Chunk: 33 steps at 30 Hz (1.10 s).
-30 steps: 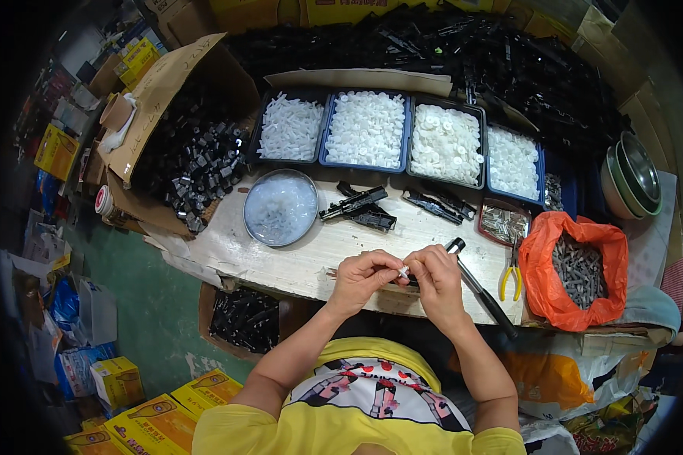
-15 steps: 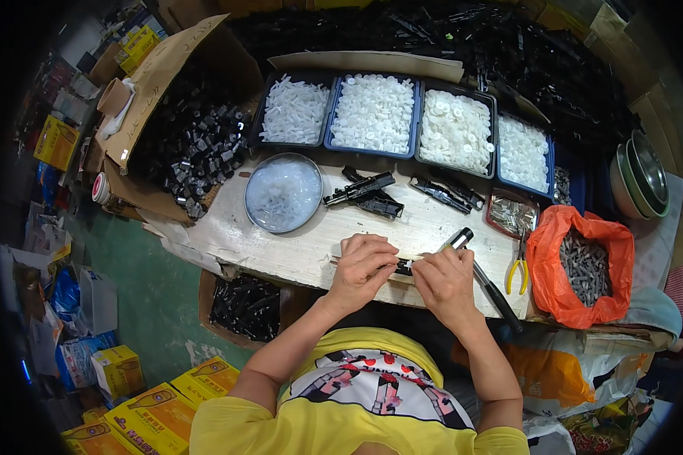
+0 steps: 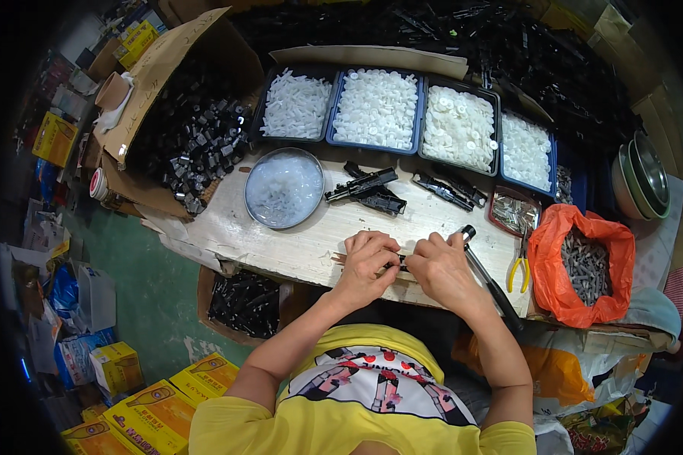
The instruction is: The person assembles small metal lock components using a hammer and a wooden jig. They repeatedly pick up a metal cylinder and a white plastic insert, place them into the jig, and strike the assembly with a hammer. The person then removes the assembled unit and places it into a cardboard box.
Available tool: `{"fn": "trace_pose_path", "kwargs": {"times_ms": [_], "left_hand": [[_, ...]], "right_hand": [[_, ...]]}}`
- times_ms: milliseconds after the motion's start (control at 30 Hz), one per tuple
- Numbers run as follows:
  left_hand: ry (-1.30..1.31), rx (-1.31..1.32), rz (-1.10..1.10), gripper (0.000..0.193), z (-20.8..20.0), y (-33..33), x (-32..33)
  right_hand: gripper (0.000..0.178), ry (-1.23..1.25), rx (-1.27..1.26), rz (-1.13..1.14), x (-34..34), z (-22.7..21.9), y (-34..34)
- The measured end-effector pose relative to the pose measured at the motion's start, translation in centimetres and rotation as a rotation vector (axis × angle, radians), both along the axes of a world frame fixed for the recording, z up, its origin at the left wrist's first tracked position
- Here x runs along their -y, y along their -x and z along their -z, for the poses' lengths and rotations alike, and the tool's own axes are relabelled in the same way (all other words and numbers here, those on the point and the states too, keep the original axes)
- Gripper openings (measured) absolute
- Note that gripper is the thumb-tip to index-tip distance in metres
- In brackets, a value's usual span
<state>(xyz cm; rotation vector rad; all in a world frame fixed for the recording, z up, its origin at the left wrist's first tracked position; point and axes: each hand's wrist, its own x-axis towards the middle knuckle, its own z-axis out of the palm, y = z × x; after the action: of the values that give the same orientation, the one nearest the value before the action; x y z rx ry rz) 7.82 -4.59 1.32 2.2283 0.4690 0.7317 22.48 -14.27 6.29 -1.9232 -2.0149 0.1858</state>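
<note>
Cluttered workshop corner, and a worn wooden bench (image 3: pixel 296 243) sits right in the middle of it, with everything fanned out within arm's reach. Both hands meet at the near edge of the bench: the left hand (image 3: pixel 368 262) is curled shut, fingertips pinched on a small black part (image 3: pixel 397 263), and the right hand (image 3: pixel 440 265) closes on the same piece from the other side, so the part sits squeezed between them, low over the wood where it can be steadied. How it is gripped underneath is hidden by the fingers.

Just right of the right hand lies a long black tool (image 3: pixel 487 277), angled toward the body, and beside that yellow-handled pliers (image 3: pixel 519 267), both parked on the side of the hand that would grab them. An orange bag (image 3: pixel 580 265) of dark grey pieces gapes open at the bench's right end.

Across the back, four blue trays (image 3: pixel 421 110) of white plastic bits stand in a row, sorted by kind. A round clear lid or dish (image 3: pixel 284 187) rests in front of them, with a few black assembled pieces (image 3: pixel 366 189) just beside it. Off to the left, a cardboard box (image 3: pixel 182 129) tips toward the bench, spilling black parts close to hand.
</note>
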Motion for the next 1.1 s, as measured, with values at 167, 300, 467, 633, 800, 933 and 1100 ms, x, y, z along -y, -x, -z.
{"fn": "trace_pose_path", "kwargs": {"times_ms": [167, 300, 467, 633, 800, 933, 1100], "left_hand": [[-0.016, -0.092, 0.0, 0.016, -0.9, -0.6, -0.2], [-0.069, -0.139, 0.068, 0.016, -0.5, -0.6, -0.4], [-0.215, -0.169, 0.146, 0.012, -0.9, -0.5, -0.8], [-0.146, -0.057, 0.169, 0.015, -0.5, -0.3, -2.9], [-0.377, -0.002, -0.383, 0.016, -2.7, -2.2, -14.1], [-0.25, -0.095, -0.5, 0.018, -3.0, -4.8, -21.6], [-0.27, -0.293, -0.449, 0.019, -1.2, -7.4, -25.6]], "right_hand": [[0.01, -0.108, -0.114, 0.264, 2.7, -0.4, -3.5], [0.008, -0.249, -0.124, 0.539, 7.4, -1.0, -7.9], [0.017, -0.172, 0.274, 1.023, 16.7, -0.6, -15.8], [0.031, 0.21, 0.157, 1.192, 18.9, 0.6, -17.2], [0.031, 0.274, 0.17, 1.244, 17.2, 1.3, -16.9], [0.03, 0.326, 0.247, 1.311, 16.9, 1.0, -17.0], [0.025, 0.423, 0.327, 1.315, 16.9, 1.5, -17.4]]}}
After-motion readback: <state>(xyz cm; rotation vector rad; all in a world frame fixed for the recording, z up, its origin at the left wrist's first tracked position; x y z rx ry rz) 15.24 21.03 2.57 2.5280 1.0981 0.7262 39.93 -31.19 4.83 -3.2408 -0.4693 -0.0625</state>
